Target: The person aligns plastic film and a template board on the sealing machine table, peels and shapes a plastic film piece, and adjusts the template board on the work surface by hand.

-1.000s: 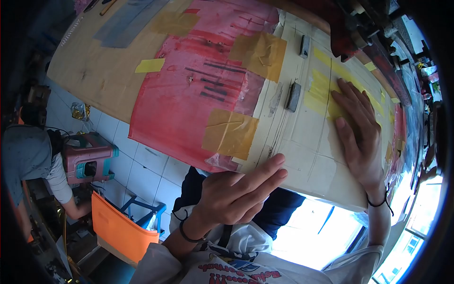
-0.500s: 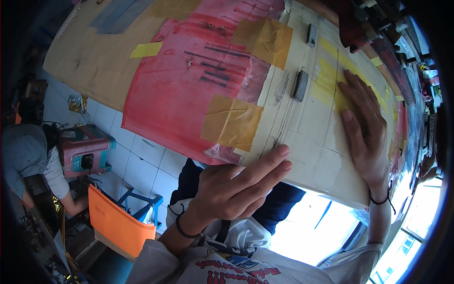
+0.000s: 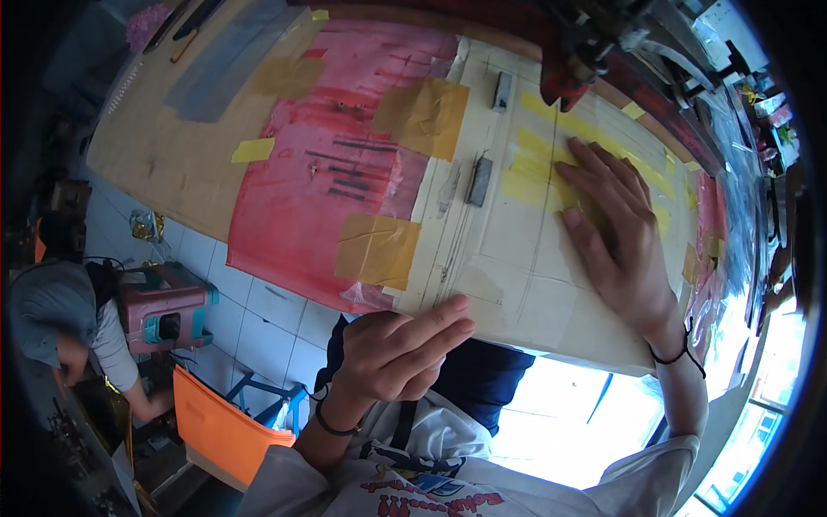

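Observation:
A board-like work surface (image 3: 551,284) lies in front of me, covered with cream sheeting, yellow strips and pencil-like lines. My right hand (image 3: 616,237) rests on it palm down, fingers spread over the yellow patches (image 3: 530,164). At the near edge, my left hand (image 3: 396,353) has two fingers stretched out and the others curled; its thumb is hard to make out, and nothing shows in it. Between the hands and the far side lie two small grey bars (image 3: 480,181). Left of them is a red sheet (image 3: 301,215) held by brown tape (image 3: 376,250).
A dark red machine frame (image 3: 564,86) stands along the far side. To the left, another person (image 3: 60,310) bends beside a stacked stool (image 3: 164,306). An orange panel (image 3: 228,426) is at lower left. Clear plastic (image 3: 741,215) hangs at right. A wood-handled tool (image 3: 184,46) lies far left.
The view has shifted, so the board sits lower and more of the machine shows. Both hands keep about the same pose; the left fingertips remain by the near edge.

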`<state>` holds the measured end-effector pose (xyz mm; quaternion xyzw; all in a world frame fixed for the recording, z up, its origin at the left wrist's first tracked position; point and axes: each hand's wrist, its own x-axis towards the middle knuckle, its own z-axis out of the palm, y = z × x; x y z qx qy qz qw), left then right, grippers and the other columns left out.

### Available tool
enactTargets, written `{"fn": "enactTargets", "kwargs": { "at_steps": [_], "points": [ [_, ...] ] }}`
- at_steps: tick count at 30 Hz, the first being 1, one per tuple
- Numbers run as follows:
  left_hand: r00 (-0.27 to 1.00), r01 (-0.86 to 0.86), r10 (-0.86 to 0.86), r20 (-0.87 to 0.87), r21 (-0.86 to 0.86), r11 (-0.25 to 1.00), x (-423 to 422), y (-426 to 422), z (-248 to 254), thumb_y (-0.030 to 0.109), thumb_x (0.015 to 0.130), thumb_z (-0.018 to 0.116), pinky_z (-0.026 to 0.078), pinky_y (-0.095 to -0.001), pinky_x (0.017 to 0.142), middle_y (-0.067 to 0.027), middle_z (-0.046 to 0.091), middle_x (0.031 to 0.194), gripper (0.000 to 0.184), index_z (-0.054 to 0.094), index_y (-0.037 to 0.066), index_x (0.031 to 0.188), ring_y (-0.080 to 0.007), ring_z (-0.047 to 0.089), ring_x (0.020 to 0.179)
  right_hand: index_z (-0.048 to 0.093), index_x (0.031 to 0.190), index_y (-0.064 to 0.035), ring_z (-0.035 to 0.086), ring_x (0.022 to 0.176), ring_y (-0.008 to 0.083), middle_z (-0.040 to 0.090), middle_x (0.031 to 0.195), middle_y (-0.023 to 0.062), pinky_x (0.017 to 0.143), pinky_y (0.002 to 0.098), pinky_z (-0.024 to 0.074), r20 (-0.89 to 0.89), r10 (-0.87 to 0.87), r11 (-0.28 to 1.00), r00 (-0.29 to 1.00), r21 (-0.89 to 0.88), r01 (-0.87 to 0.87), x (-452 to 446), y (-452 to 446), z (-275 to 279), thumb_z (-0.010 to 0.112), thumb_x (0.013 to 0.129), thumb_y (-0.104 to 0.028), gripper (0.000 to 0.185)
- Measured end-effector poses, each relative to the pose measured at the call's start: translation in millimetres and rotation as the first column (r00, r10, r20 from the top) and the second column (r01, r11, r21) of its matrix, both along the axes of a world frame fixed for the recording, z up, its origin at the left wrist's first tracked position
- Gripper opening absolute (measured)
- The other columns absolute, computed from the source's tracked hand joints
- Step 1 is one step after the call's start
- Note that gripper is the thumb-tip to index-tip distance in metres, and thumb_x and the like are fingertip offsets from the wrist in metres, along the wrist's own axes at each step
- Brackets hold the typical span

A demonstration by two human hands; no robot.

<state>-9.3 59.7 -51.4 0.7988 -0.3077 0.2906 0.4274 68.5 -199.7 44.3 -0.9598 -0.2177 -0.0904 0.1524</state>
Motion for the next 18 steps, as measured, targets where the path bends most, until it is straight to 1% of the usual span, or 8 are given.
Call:
{"fn": "enactTargets", "kwargs": {
  "at_steps": [5,11,14,17,18],
  "points": [
    [1.000,0.014,-0.014,0.016,0.002,1.000,0,0,2,0.011,0.090,0.056,0.058,-0.0255,0.069,-0.0057,0.070,0.122,0.029,0.076,0.009,0.111,-0.0110,0.070,0.083,0.065,0.124,-0.0028,0.047,0.135,0.0382,0.055,0.141,0.0191,0.116,0.0539,0.0284,0.024,0.020,0.999,1.000,0.040,-0.021,-1,-2,1,0.063,0.091,-0.016,0.036],
    [0.998,0.029,-0.029,-0.047,0.010,1.000,-4,1,7,0.010,0.092,0.056,0.059,-0.0295,0.073,-0.0098,0.070,0.122,0.027,0.075,0.005,0.110,-0.0177,0.072,0.090,0.063,0.126,-0.0038,0.046,0.136,0.0369,0.054,0.142,0.0185,0.116,0.0546,0.0286,0.042,0.031,0.998,0.999,0.045,-0.033,-3,-3,1,0.063,0.091,-0.016,0.037],
    [0.998,0.049,-0.049,-0.044,0.005,0.999,-3,0,7,0.010,0.094,0.052,0.058,-0.0315,0.070,-0.0159,0.070,0.118,0.028,0.073,0.000,0.108,-0.0235,0.073,0.087,0.063,0.126,-0.0040,0.046,0.136,0.0366,0.054,0.142,0.0183,0.116,0.0549,0.0286,0.048,0.032,0.998,0.998,0.044,-0.034,-5,-4,2,0.063,0.091,-0.017,0.037],
    [0.986,0.058,-0.061,-0.156,-0.023,0.998,-10,-1,10,0.009,0.094,0.052,0.059,-0.0333,0.072,-0.0177,0.070,0.118,0.027,0.072,-0.001,0.109,-0.0268,0.073,0.090,0.063,0.126,-0.0042,0.045,0.136,0.0364,0.054,0.142,0.0182,0.116,0.0551,0.0285,0.048,0.028,0.998,0.998,0.049,-0.030,-6,-5,3,0.063,0.091,-0.018,0.037],
    [0.989,0.052,-0.054,-0.141,-0.016,0.999,-10,-1,10,0.008,0.094,0.053,0.059,-0.0323,0.073,-0.0159,0.069,0.121,0.027,0.072,0.000,0.111,-0.0252,0.073,0.091,0.063,0.125,-0.0043,0.045,0.136,0.0363,0.054,0.142,0.0182,0.116,0.0552,0.0284,0.049,0.028,0.998,0.998,0.051,-0.030,-6,-4,3,0.063,0.091,-0.018,0.037]
  ]
}}
